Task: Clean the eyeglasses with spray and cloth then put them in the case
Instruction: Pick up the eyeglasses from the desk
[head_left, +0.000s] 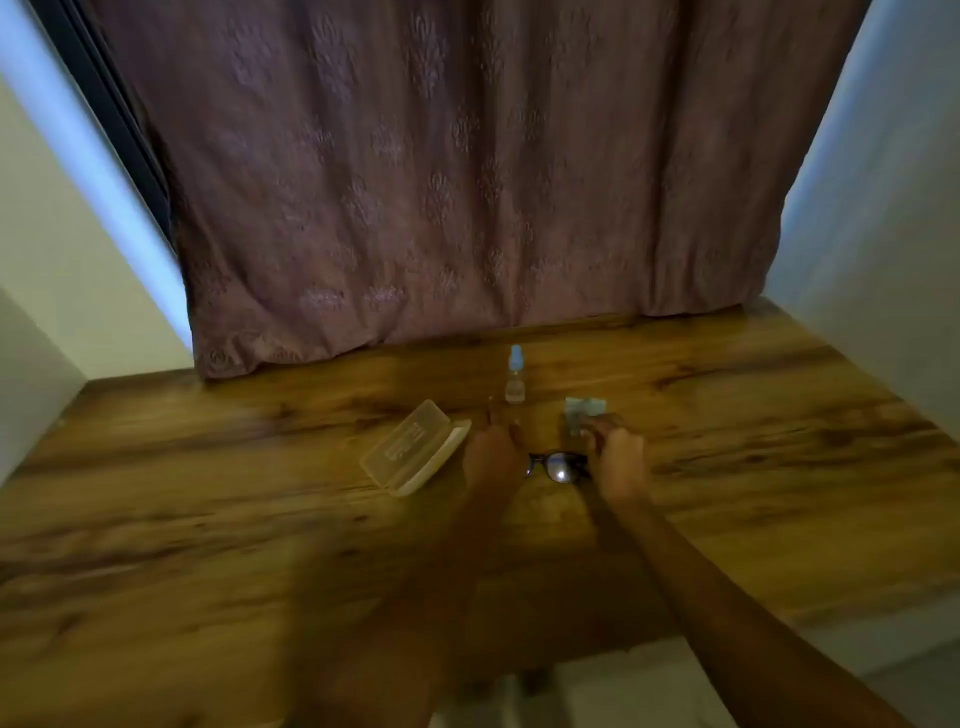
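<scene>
Both bare forearms reach forward over the brown wood-grain tabletop (208, 519), and the picture is blurred. The black-framed eyeglasses (558, 466) lie on the tabletop between the two hands, one lens catching a glare. The left hand (491, 457) sits at the glasses' left end, fingers pointing away; whether it grips the frame cannot be told. The right hand (621, 460) is at the right end, its fingers curled near the frame, the grip likewise unclear. Left of the hands lies the open translucent cream plastic case (415, 449). Behind stands a small clear spray bottle with a blue cap (515, 375), and just beyond the right hand, a pale green folded cloth (584, 408). A mauve patterned curtain (467, 156) hangs behind.
</scene>
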